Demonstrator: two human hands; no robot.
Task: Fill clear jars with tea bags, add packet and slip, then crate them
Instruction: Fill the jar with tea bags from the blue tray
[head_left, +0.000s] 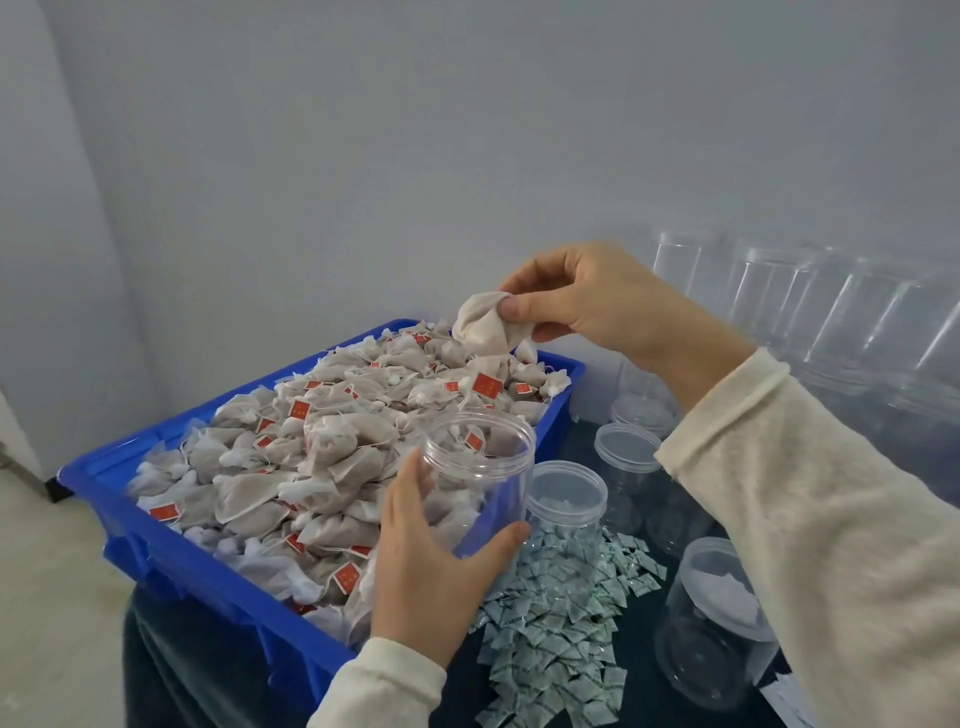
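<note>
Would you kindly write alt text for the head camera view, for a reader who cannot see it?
A person's right hand lifts a bunch of tea bags from a heaped blue crate, while the left hand holds an open clear jar tilted above it. Small packets lie piled on the dark table beside more clear jars.

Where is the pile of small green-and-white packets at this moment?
In the head view the packets lie low and right of centre on the dark table, right of the blue crate, below the left hand.
</note>
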